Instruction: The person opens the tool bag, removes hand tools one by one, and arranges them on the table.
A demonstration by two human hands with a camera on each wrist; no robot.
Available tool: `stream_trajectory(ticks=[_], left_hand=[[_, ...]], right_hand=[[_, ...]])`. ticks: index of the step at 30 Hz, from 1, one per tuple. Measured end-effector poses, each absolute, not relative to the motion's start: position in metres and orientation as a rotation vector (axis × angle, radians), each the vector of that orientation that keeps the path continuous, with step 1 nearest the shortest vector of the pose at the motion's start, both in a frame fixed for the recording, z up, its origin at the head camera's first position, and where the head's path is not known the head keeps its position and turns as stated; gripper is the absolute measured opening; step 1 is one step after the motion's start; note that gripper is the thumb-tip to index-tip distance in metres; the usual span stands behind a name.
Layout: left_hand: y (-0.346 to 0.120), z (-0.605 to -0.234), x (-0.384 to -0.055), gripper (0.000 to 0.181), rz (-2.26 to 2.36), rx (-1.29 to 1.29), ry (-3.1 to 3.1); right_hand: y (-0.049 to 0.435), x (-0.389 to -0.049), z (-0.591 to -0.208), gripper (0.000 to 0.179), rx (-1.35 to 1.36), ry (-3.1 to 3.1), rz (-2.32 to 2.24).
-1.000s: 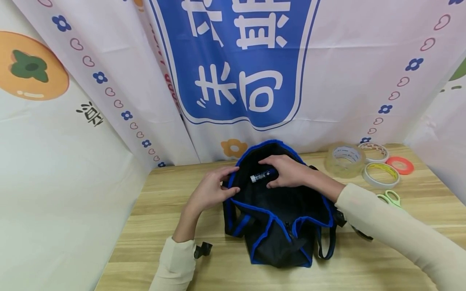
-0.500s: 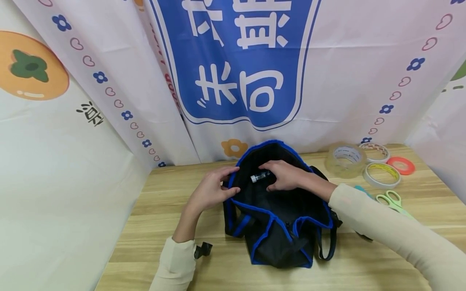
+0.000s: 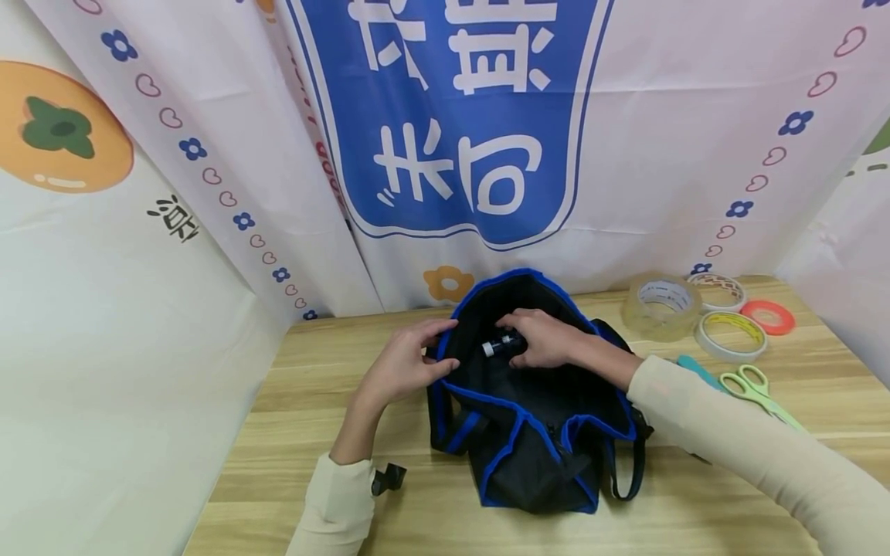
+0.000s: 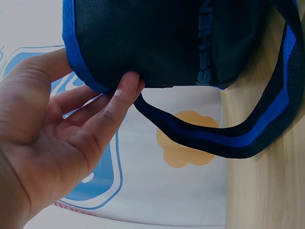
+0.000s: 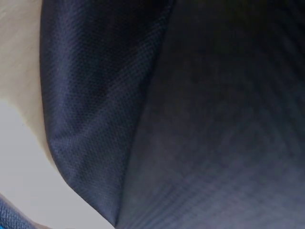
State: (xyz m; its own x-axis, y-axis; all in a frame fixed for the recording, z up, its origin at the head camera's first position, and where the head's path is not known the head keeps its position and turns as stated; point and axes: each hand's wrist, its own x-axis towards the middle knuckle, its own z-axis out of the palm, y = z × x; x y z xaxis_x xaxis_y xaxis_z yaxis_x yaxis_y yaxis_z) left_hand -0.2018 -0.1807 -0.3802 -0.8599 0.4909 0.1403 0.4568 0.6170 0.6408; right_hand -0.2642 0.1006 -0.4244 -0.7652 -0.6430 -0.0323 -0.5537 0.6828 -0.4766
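A black bag [image 3: 535,471] with blue edging lies wide open on the table. My left hand [image 3: 402,363] grips its left rim, thumb inside and fingers along the outer side; the left wrist view shows the left hand [image 4: 71,124] at the blue-edged rim [image 4: 71,43]. Deep in the bag, my right hand [image 3: 545,340] has its thumb and fingers curled round a dark tube with a white end [image 3: 495,347]. Part of the tube is hidden by the hand. Dark fabric [image 5: 214,119] fills most of the right wrist view, where no fingers show.
Clear packing tape [image 3: 660,328], a white tape roll [image 3: 744,354], another roll [image 3: 730,289] and a red roll [image 3: 782,324] lie back right. Green scissors [image 3: 754,388] and a teal tool [image 3: 698,372] lie beside my right sleeve. A cloth backdrop [image 3: 647,193] hangs behind.
My right hand has dipped slightly lower in the bag. The tube has turned and shifted a little down and right. Left hand and bag stay nearly still.
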Motion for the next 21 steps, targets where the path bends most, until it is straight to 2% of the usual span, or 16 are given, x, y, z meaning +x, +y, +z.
stream_trajectory(ticks=[14,21], left_hand=[[-0.179,-0.379,-0.201,0.062,1.067,0.807,2.791],[-0.179,-0.379,-0.201,0.062,1.044,0.803,2.809]], right_hand=[[0.104,-0.26,-0.431,0.033,-1.059,2.618,-0.602],[0.105,-0.254,-0.435,0.025,-1.067,2.572,-0.543]])
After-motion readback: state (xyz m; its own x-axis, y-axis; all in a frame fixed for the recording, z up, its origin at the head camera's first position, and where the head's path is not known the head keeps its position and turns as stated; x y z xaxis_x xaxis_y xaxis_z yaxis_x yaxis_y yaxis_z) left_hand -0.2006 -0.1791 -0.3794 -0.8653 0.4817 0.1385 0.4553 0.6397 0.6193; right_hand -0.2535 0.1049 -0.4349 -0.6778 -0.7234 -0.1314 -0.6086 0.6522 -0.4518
